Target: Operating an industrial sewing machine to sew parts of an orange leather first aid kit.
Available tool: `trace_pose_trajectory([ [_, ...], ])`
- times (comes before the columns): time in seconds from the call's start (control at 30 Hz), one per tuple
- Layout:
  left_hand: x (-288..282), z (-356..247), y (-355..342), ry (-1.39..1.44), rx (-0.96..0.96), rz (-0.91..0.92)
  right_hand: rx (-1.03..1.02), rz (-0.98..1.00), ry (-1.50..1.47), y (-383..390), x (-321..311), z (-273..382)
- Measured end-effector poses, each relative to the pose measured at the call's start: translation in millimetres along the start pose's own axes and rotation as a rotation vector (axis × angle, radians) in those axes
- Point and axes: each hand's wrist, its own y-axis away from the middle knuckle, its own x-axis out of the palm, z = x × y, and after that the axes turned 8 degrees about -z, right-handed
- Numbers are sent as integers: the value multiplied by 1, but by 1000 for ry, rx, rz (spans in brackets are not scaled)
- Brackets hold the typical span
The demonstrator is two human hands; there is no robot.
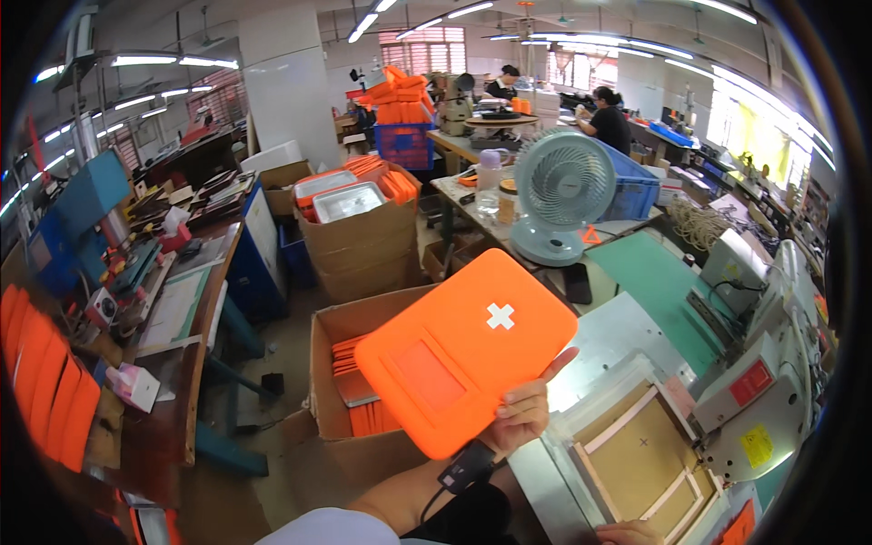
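Cluttered workshop (286, 100); left hand (522, 416) holds orange case (472, 350); right hand (629, 534) near frame (620, 421).

The case (468, 354) blocks the middle, hiding part of the near carton (359, 431). Left of this carton, a narrow strip of floor (289, 354) gives passage beside the left table (182, 400). Beyond the case, the fan (565, 186) and phone (578, 283) obstruct. To the right, the metal plate (627, 341) offers room, bounded by the machine (763, 391).
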Motion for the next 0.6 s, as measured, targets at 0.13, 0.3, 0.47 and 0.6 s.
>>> trace_pose_trajectory([
  [0.13, -6, -2, 1, -118, -1, 62, -11, 27, 12, -2, 1, 4],
  [0.3, -5, -3, -3, -205, -1, 121, -34, 43, 39, -3, 2, 5],
  [0.47, -4, -2, -7, -258, -9, 164, -13, 45, 7, 1, 3, -5],
  [0.6, -4, 0, -7, -281, -7, 170, -20, 49, 15, 4, 4, -10],
])
